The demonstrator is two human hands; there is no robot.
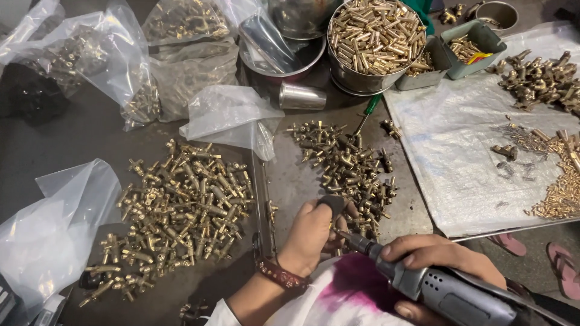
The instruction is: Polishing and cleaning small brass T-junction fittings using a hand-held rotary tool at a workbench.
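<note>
The little pipe fittings (181,205) are shiny yellow brass. The bags (229,118) are thin, crinkly clear plastic. The round bowl (362,78) is smooth shiny steel. The power tool (447,290) looks like dull grey metal.

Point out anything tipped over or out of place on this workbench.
A small steel cup lies on its side beside the round steel bowl of brass pins. A green-handled screwdriver lies half under that bowl. Nothing else stands out.

Golden brass fittings (181,205), grey rotary tool (447,290), green-handled screwdriver (367,113), pink sandals (562,265), magenta-stained white cloth (344,296)
</note>
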